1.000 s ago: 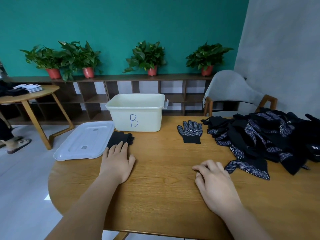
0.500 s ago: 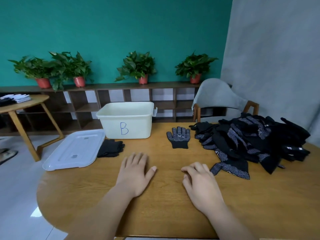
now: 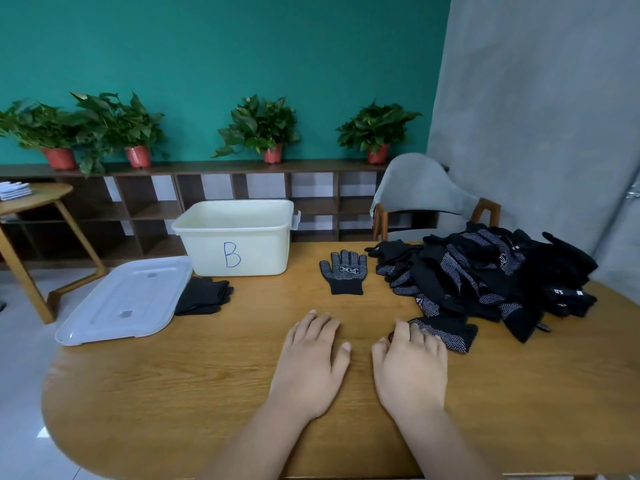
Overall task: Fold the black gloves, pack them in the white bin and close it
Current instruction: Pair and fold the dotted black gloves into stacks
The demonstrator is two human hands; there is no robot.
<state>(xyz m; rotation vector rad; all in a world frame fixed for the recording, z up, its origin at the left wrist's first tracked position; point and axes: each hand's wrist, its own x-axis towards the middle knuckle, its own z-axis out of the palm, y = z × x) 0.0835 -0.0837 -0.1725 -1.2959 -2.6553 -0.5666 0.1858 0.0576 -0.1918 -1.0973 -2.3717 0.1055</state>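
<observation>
Showing blue "B": white bin (image 3: 263,237) | left hand (image 3: 311,362), right hand (image 3: 410,368) flat

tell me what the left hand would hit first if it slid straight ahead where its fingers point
Probably the single dotted glove lying flat ahead, at its cuff. The left hand points forward and slightly right, so it might only clip the cuff's left edge. The white bin sits left of that line.

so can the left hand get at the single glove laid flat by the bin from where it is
Probably yes. The left hand lies flat on the table, and the single glove lies ahead of its fingertips with only bare wood between them. Nothing covers it.
</observation>
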